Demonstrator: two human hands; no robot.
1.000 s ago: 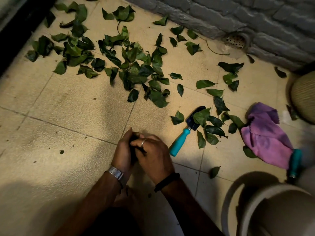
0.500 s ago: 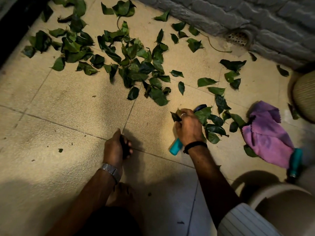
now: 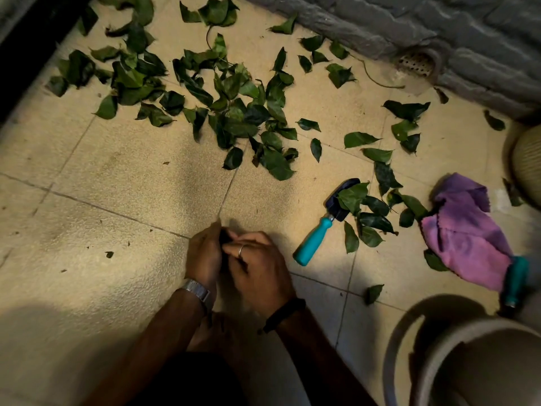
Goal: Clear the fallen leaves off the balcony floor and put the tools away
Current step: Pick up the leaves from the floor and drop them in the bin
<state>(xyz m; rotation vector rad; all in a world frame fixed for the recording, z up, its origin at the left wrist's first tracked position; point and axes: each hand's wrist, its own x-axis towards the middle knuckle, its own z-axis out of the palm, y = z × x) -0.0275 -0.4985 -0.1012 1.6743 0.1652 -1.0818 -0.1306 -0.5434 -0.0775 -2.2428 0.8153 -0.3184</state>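
Green fallen leaves (image 3: 234, 112) lie scattered over the beige tiled floor, thickest at the upper middle. My left hand (image 3: 203, 254) grips a small dark bunch of leaves (image 3: 224, 237). My right hand (image 3: 259, 266) meets it, fingers curled against the same bunch. A trowel with a teal handle (image 3: 314, 244) lies to the right of my hands, its dark blade partly covered by leaves. Beside it is a purple cloth (image 3: 465, 230), and a second teal-handled tool (image 3: 515, 284) pokes out from under it.
A pale round bucket (image 3: 456, 341) stands at the bottom right. A woven pot (image 3: 528, 159) sits at the right edge. A grey brick wall (image 3: 439, 22) with a floor drain (image 3: 415, 61) runs along the top right. A dark door frame (image 3: 17, 54) borders the left.
My right hand reached out to the leaves by the trowel, took a loose leaf from the floor, and came back to my left hand. The left hand stayed put with its bunch.
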